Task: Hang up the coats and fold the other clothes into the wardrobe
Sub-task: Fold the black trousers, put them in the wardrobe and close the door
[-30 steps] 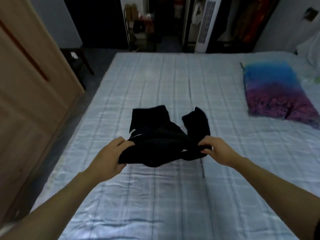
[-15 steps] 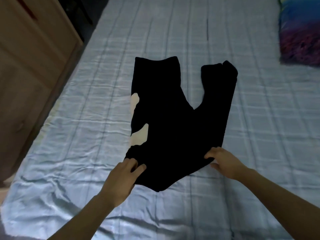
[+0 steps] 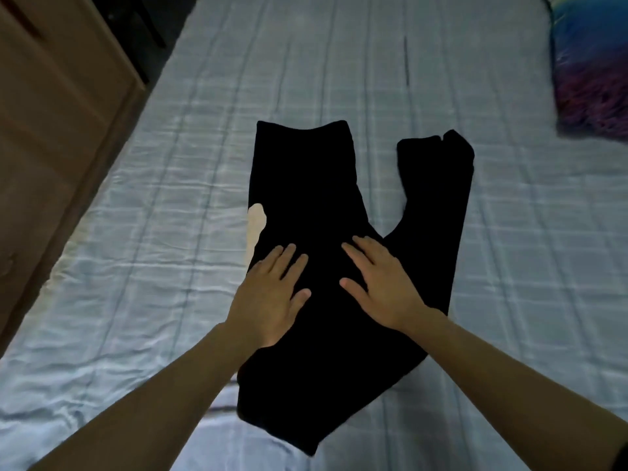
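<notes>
A pair of black trousers (image 3: 339, 205) lies spread flat on the bed (image 3: 509, 232), waist end toward the near edge and the two legs fanning away in a V — the left leg straight and broad, the right leg angled off to the right with its cuff slightly rumpled. A pale patch (image 3: 255, 223) shows at the outer edge of the left leg, just beyond the left hand.

Both hands lie palm-down on the trousers, near the crotch where the legs part. The left hand (image 3: 272, 294) rests with its fingers straight and a little spread, holding nothing. The right hand (image 3: 380, 283) lies the same way — flat, fingers extended, thumb out to the side — just beside the left, the two apart by a narrow strip of black cloth.

The bed wears a light blue checked sheet, wrinkled toward the near left. A wooden wardrobe (image 3: 51, 130) stands along the left side of the bed. A blue-and-purple pillow (image 3: 591, 73) sits at the far right.
</notes>
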The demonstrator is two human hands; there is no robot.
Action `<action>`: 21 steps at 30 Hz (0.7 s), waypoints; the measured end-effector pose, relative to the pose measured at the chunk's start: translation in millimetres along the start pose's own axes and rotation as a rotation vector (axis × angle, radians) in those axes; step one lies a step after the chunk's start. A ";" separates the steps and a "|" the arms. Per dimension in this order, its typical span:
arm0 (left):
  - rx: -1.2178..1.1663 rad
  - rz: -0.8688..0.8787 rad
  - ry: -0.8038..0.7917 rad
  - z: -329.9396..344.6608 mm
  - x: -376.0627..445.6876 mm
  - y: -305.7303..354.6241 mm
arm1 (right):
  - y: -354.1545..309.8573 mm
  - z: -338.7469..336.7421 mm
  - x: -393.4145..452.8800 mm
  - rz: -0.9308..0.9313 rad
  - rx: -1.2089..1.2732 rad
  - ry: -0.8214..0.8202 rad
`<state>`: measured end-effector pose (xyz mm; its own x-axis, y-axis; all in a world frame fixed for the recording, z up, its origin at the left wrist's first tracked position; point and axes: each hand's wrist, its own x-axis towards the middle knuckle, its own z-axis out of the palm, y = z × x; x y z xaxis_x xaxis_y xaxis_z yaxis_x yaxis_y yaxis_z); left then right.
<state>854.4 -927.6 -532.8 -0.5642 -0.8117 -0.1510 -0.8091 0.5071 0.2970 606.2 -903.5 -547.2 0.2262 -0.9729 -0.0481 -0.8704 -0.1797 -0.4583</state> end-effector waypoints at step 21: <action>-0.294 -0.072 0.154 32.5 135.8 27.3 | 66.6 -14.8 54.6 0.238 0.432 0.278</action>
<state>750.4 -1014.6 -575.8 -0.4573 -0.8882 -0.0439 -0.7513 0.3594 0.5536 554.1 -970.7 -567.3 -0.1289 -0.9916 0.0138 -0.6118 0.0686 -0.7881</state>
